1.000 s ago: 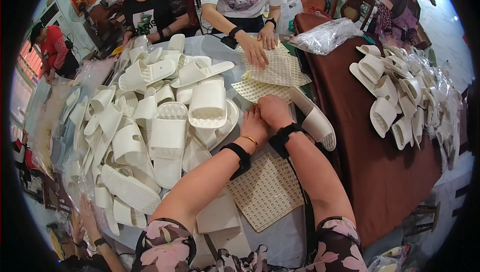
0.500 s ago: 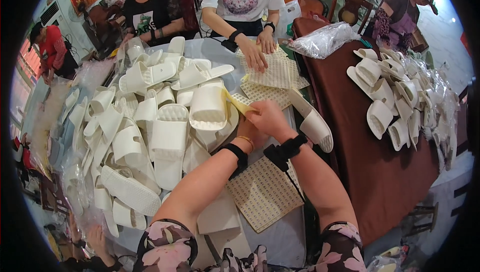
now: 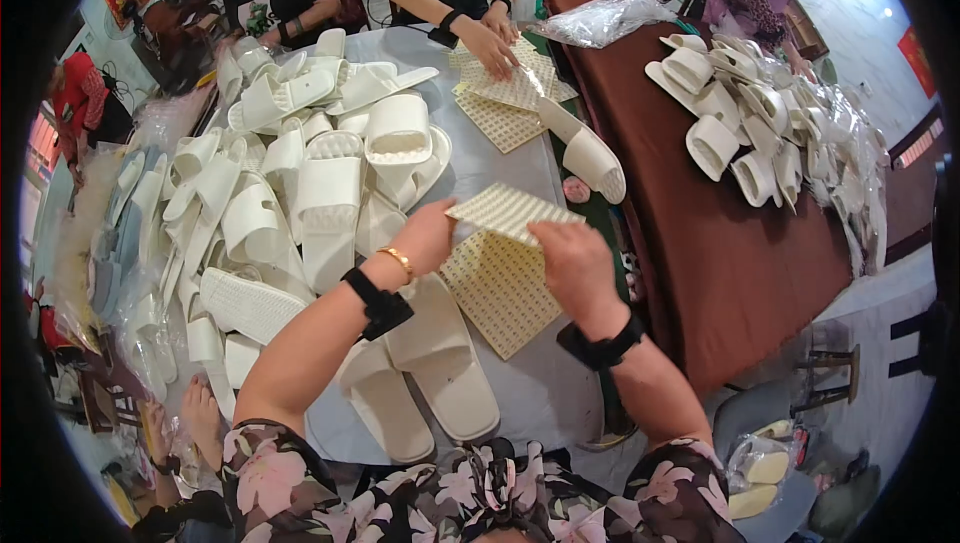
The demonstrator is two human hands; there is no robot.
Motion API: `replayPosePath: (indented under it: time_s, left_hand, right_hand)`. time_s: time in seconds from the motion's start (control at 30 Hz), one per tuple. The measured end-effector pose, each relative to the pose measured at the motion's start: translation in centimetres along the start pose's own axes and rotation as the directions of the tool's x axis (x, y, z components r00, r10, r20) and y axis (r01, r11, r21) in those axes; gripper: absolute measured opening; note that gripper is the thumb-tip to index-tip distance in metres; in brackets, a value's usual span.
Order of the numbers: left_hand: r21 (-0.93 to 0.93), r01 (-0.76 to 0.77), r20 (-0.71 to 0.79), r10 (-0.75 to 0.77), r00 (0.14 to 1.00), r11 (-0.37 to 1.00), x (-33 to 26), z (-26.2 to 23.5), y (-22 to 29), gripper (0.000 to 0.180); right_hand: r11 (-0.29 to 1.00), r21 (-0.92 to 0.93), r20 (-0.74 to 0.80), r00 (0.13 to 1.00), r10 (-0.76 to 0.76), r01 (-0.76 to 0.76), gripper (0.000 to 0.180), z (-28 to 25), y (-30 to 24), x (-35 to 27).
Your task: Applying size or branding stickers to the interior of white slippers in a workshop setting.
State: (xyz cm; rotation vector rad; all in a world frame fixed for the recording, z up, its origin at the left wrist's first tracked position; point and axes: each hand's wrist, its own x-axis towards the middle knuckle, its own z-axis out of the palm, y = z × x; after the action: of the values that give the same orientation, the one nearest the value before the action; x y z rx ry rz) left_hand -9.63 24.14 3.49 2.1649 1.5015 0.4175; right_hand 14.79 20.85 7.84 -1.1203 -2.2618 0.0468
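Observation:
Both my hands hold a pale yellow sheet of small stickers (image 3: 512, 211) up over the table, tilted. My left hand (image 3: 430, 235) is closed on its left edge, with those fingertips partly hidden. My right hand (image 3: 575, 263) pinches the right side between thumb and fingers. Beneath it lies another sticker sheet (image 3: 500, 303) on the table. Close to me, a pair of cream slippers (image 3: 440, 368) rests side by side, partly under my left forearm. Left of my hands rises a heap of white slippers (image 3: 330, 188).
Across the table, a co-worker's hands (image 3: 490, 43) are over more sticker sheets (image 3: 500, 123). A single slipper (image 3: 594, 163) lies by the table's right edge. On the brown-covered table (image 3: 690, 273) sit more slippers (image 3: 755, 113) and a clear plastic bag (image 3: 610, 19). A stool (image 3: 830, 363) stands at right.
My hands, close together near the slipper heap before, have moved apart and toward me, spreading the sheet between them. The view has shifted, showing more of the near slippers.

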Motion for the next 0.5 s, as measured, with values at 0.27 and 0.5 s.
replayPosePath:
  time_s: [0.27, 0.5]
  left_hand:
    - [-0.279, 0.118, -0.158, -0.167, 0.973, 0.953, -1.1, 1.0, -0.4, 0.040]
    - [0.161, 0.265, 0.052, -0.276, 0.960, 0.951, 1.8, 4.0, 2.0, 0.059]
  right_hand:
    - [0.979, 0.121, 0.251, 0.960, 0.128, -0.162, 0.049, 3.6, -3.9, -9.1]
    - [0.535, 0.393, 0.235, 0.644, 0.729, -0.748, 0.046, 2.5, -2.2, -12.9]
